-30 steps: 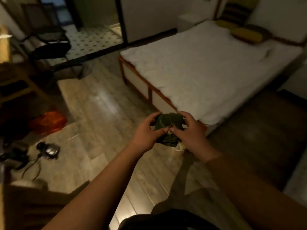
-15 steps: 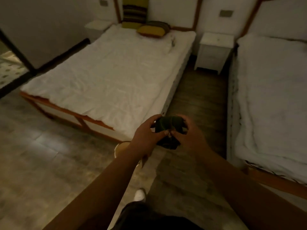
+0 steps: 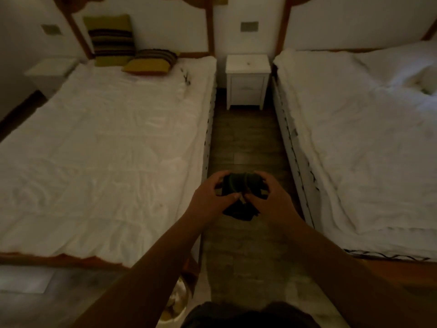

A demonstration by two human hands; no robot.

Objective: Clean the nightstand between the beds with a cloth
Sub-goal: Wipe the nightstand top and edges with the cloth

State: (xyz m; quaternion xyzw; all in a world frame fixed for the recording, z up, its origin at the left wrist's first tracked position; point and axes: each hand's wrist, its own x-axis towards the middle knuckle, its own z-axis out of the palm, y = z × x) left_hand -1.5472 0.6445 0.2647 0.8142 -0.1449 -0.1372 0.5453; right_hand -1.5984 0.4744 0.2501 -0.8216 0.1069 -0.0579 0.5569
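two white-sheeted beds flank a dim wooden-floored aisle, with the white nightstand (image 3: pixel 247 78) against the wall at its far end. well short of it, the left hand (image 3: pixel 209 197) and right hand (image 3: pixel 272 197) both grip a bunched dark green cloth (image 3: pixel 241 189) between them.

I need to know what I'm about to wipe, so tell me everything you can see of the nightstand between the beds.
The nightstand is small and white, seemingly painted wood, with a flat square top overhanging a front that looks like two drawers, on short legs. It stands upright on the dark wooden floor against the wall, in the gap between the two beds, close to both. One tiny dark speck shows on its top. Nothing else visibly rests on it, and no hand touches it.
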